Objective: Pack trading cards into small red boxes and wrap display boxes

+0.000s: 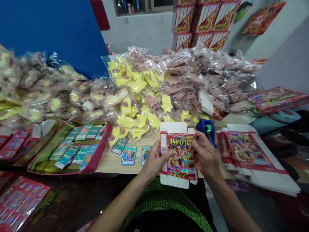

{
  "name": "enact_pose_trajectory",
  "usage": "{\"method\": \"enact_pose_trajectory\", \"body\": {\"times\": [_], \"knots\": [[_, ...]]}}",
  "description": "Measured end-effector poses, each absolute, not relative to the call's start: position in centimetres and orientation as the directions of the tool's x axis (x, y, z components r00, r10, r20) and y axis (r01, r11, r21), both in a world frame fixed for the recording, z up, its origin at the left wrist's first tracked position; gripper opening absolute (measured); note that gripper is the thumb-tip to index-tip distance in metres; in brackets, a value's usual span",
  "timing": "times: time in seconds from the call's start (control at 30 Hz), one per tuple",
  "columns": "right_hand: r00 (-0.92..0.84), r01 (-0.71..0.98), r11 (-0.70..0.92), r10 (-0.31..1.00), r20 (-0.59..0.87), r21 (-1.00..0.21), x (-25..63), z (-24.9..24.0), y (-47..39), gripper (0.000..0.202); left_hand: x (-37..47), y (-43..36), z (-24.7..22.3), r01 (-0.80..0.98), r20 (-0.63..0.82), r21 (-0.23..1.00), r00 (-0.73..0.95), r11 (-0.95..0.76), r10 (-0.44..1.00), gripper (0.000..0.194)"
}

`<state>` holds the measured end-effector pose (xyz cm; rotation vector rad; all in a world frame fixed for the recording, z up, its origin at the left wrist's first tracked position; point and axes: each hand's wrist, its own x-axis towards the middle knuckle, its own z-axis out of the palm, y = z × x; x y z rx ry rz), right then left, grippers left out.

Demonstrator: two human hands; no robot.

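Observation:
A red printed cardboard box (180, 158) with white flaps sticking out at its top and bottom is held up over the table's front edge. My left hand (154, 161) grips its left side, thumb lying across the printed front. On the box's right edge, my right hand (205, 153) is closed, thumb near the upper corner. Left of my left hand lie small shiny blue cards (129, 154) on the wooden table (106, 161). A blue tape dispenser (206, 129) with green tape stands just beyond my right hand.
Flat red boxes (251, 149) are stacked at the right. A pink-rimmed tin tray (96, 161) with several cards stands at the left. Behind are heaps of bagged yellow figures (135, 80) and brown ones (178, 83). Display boxes (205, 19) are piled against the wall.

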<state>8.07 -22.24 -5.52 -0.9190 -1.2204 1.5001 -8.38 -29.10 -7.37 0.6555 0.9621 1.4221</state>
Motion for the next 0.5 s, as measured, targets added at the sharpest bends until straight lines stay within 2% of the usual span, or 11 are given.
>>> {"method": "enact_pose_trajectory", "body": {"times": [0.1,0.2,0.37,0.43,0.5], "knots": [[-0.284,-0.044,0.032,0.958,0.043,-0.999,9.3,-6.4,-22.7,0.046,-8.2,-29.6,-7.8,-0.304,-0.003,0.950,-0.257,-0.078,0.966,0.076],[-0.365,0.123,0.118,0.929,0.066,-0.985,10.1,-7.0,-23.8,0.046,-7.7,-30.4,-8.2,-0.093,0.099,0.986,-0.357,-0.141,0.929,0.061],[-0.496,0.140,0.140,0.866,0.053,-0.980,11.0,-7.6,-25.3,0.039,-6.7,-31.8,-9.3,-0.060,0.090,0.989,-0.457,-0.131,0.885,0.037],[-0.524,0.195,0.160,0.851,0.035,-0.968,11.5,-7.7,-25.4,0.029,-6.6,-32.5,-9.5,-0.015,0.060,0.997,-0.450,-0.075,0.891,0.035],[-0.537,0.240,0.190,0.843,0.033,-0.952,12.1,-7.8,-25.3,0.031,-6.6,-33.1,-9.3,0.022,0.028,1.000,-0.373,-0.021,0.927,0.039]]}}
